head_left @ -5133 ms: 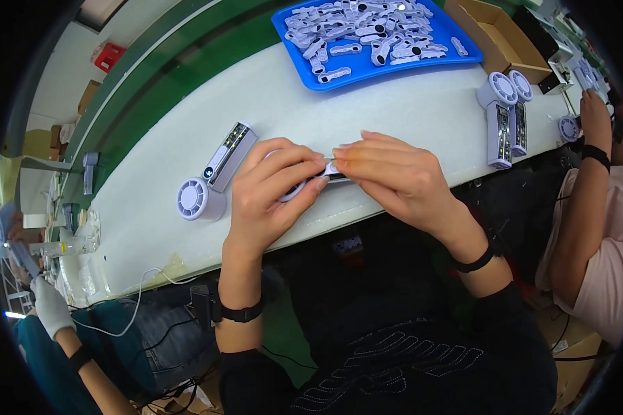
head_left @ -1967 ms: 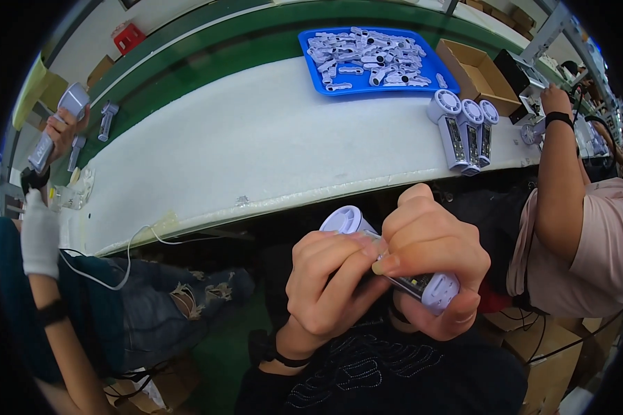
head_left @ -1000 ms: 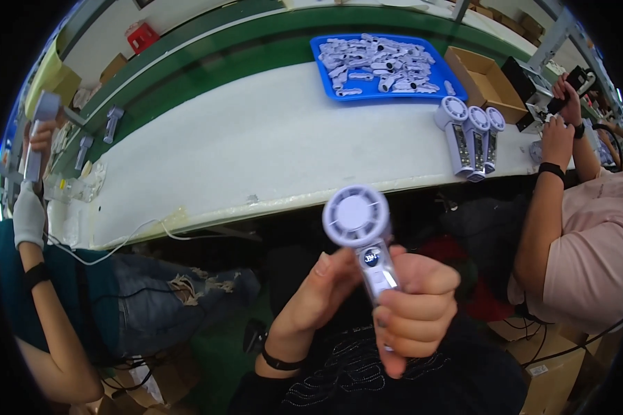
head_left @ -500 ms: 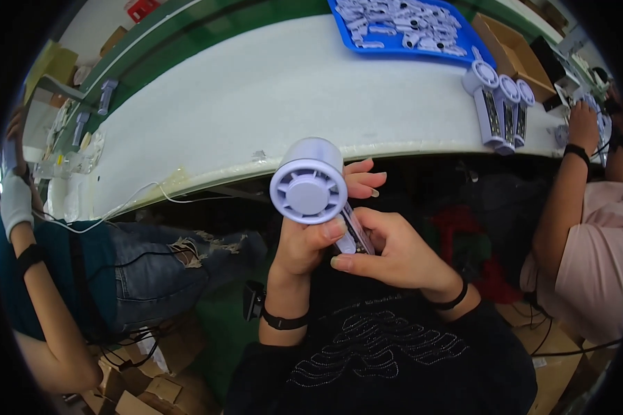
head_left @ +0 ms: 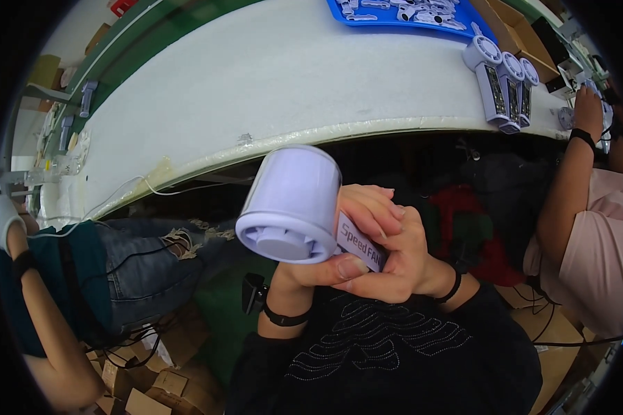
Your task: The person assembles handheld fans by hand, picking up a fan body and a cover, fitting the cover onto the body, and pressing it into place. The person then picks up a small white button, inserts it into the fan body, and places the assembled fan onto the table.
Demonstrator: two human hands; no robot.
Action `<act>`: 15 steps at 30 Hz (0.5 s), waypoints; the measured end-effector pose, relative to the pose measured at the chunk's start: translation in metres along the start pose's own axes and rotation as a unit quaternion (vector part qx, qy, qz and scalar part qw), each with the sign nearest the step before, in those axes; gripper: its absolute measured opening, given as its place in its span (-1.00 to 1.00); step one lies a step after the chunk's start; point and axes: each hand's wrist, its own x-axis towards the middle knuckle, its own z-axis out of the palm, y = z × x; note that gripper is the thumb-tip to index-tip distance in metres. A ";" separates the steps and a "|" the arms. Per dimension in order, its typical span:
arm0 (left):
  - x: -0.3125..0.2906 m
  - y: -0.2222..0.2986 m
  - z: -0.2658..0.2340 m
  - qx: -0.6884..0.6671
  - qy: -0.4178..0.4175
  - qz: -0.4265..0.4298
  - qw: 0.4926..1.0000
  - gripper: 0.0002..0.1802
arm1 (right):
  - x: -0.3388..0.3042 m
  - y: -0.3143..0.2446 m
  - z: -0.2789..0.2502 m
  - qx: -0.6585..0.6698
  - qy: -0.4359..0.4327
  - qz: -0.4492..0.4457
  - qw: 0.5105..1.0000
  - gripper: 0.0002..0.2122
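Observation:
A lilac handheld fan [head_left: 291, 197] is held up in front of my chest, its round grille end tipped down and to the left. My left hand [head_left: 315, 273] is closed around the handle just below the fan head, thumb in front and fingers coming round from behind. My right hand [head_left: 408, 263] closes on the lower handle, its fingers pressing against a flat lilac handle cover [head_left: 358, 242] with dark print. Fingers partly hide the cover's edges, and whether it sits fully flush I cannot tell.
On the white table [head_left: 256, 83], three lilac fans [head_left: 493, 93] with exposed circuit boards lie at right. Behind them are a blue tray [head_left: 394, 26] of small pale parts and a cardboard box [head_left: 516, 34]. Co-workers sit at left [head_left: 48, 277] and right [head_left: 581, 235].
The fan's head has tilted downward, showing more of its side. My right hand has wrapped further round the handle, where the printed cover now shows instead of the dark inside.

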 end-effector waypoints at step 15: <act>0.009 0.050 0.000 0.116 0.123 -0.279 0.945 -0.26 | 0.011 0.017 0.007 0.180 -0.056 0.173 0.967 -0.64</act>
